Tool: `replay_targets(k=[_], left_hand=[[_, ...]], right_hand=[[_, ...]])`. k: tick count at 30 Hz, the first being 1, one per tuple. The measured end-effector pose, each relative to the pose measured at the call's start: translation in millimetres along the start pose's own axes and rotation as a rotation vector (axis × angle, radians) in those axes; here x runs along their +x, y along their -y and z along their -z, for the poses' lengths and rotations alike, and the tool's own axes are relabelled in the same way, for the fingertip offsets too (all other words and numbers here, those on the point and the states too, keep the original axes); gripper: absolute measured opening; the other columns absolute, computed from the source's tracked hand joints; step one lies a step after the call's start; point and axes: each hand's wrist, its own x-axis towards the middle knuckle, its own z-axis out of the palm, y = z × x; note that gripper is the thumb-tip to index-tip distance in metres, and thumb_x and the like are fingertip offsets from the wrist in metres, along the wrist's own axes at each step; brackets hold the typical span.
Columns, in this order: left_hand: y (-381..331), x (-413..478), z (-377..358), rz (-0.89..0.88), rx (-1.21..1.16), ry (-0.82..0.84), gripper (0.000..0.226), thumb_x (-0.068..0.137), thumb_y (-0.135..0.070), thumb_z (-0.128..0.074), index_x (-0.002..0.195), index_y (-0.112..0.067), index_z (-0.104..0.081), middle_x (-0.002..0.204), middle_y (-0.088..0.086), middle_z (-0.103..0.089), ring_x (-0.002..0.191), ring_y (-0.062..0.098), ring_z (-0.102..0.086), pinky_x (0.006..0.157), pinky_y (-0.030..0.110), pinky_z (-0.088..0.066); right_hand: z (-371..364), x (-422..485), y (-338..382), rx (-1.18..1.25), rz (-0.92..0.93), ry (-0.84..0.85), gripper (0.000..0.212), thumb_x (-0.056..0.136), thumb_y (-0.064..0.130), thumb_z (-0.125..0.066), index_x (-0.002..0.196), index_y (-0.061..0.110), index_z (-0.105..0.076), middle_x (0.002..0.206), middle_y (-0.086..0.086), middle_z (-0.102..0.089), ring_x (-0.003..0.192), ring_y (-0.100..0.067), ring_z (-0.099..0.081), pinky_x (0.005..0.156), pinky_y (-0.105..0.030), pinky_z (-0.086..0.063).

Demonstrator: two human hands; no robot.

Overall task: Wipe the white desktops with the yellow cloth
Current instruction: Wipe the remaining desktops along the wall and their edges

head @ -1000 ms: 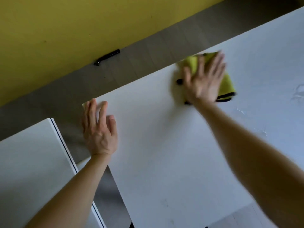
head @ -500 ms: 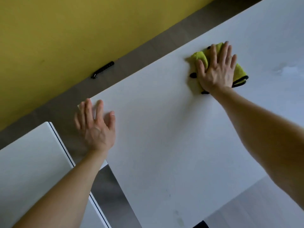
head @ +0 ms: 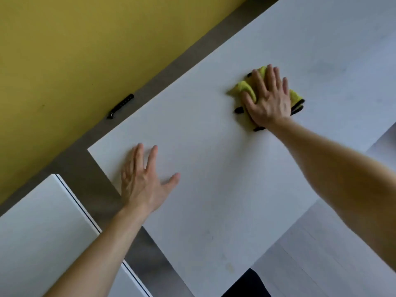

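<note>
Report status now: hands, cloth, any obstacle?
Right hand flat, pressing yellow cloth onto white desktop. Left hand flat on same desktop, holding nothing. No obstacle seen near cloth.

Both arms outstretched, left hand (head: pixel 142 183) and right hand (head: pixel 269 99) flat, fingers (head: pixel 271 79) spread
</note>
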Motion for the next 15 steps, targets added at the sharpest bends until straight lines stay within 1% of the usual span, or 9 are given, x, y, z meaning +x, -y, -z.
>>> replay_targets(k=[2,4,6,8,9,11,12,13,15], left_hand=[[-15.3,-2.6,1.2,-0.003,0.089,0.209,0.151,0.062,-0.1,-0.065,0.171,-0.03,0.014,0.178,0.014,0.02,0.166,0.033,0.018,0.132,0.058,-0.012],[-24.4,-2.7,4.3,0.011,0.227,0.353,0.174,0.05,-0.095,-0.079,0.164,-0.025,0.033,0.171,0.021,0.035,0.162,0.04,0.028,0.133,0.061,-0.01],[-29.6,-0.7,4.5,0.027,0.306,0.369,0.182,0.047,-0.089,-0.086,0.161,-0.019,0.038,0.168,0.028,0.037,0.161,0.046,0.028,0.131,0.065,-0.015],[-32.0,0.4,4.7,0.043,0.306,0.358,0.186,0.043,-0.088,-0.089,0.161,-0.018,0.037,0.169,0.029,0.035,0.161,0.047,0.027,0.129,0.067,-0.018],[-31.7,0.6,4.6,0.042,0.298,0.35,0.187,0.041,-0.089,-0.088,0.161,-0.018,0.038,0.17,0.028,0.034,0.161,0.047,0.027,0.13,0.067,-0.018],[-29.5,-0.1,6.1,0.036,0.299,0.341,0.187,0.04,-0.093,-0.085,0.16,-0.022,0.039,0.171,0.026,0.033,0.162,0.044,0.026,0.13,0.065,-0.018],[-28.5,-0.5,6.4,0.029,0.304,0.34,0.186,0.04,-0.094,-0.084,0.16,-0.023,0.039,0.172,0.025,0.033,0.162,0.043,0.026,0.13,0.064,-0.019],[-27.7,0.0,6.6,0.02,0.31,0.34,0.186,0.04,-0.094,-0.084,0.16,-0.023,0.039,0.172,0.025,0.033,0.162,0.043,0.026,0.13,0.063,-0.019],[-27.5,0.6,6.6,0.017,0.315,0.341,0.186,0.04,-0.095,-0.083,0.158,-0.024,0.042,0.171,0.026,0.033,0.162,0.043,0.027,0.13,0.063,-0.02]], right_hand=[[1.0,7.2,-9.0,0.003,-0.085,-0.018,0.082,0.105,0.074,-0.021,0.173,0.029,-0.02,0.181,-0.015,-0.008,0.168,-0.034,-0.003,0.134,-0.06,-0.007],[-12.4,-22.6,25.8,0.018,-0.079,-0.048,0.081,0.105,0.067,-0.028,0.172,0.021,-0.025,0.18,-0.021,-0.011,0.167,-0.04,-0.008,0.132,-0.064,-0.011],[-33.4,-88.6,86.5,0.059,0.048,-0.035,0.079,0.106,0.06,-0.037,0.171,0.017,-0.028,0.179,-0.024,-0.012,0.166,-0.044,-0.01,0.131,-0.065,-0.012],[-46.7,-154.7,140.6,0.092,0.296,0.054,0.074,0.109,0.057,-0.041,0.171,0.018,-0.029,0.18,-0.022,-0.008,0.167,-0.041,-0.005,0.132,-0.064,-0.01],[-46.2,-173.6,152.2,0.102,0.398,0.108,0.073,0.11,0.057,-0.041,0.172,0.021,-0.028,0.181,-0.019,-0.006,0.168,-0.038,-0.001,0.133,-0.062,-0.007],[-45.8,-170.9,134.5,0.128,0.526,0.143,0.072,0.109,0.06,-0.045,0.172,0.028,-0.029,0.182,-0.013,-0.008,0.169,-0.034,-0.003,0.135,-0.057,-0.005],[-43.9,-154.1,113.6,0.143,0.522,0.114,0.073,0.107,0.061,-0.049,0.171,0.03,-0.032,0.181,-0.012,-0.012,0.168,-0.035,-0.008,0.135,-0.057,-0.007],[-39.9,-130.1,87.0,0.146,0.455,0.076,0.073,0.106,0.062,-0.051,0.169,0.03,-0.036,0.181,-0.012,-0.017,0.167,-0.037,-0.012,0.134,-0.059,-0.01],[-21.1,-72.5,28.6,0.082,0.181,0.004,0.073,0.105,0.068,-0.043,0.169,0.034,-0.033,0.181,-0.011,-0.017,0.167,-0.037,-0.01,0.133,-0.061,-0.009]])
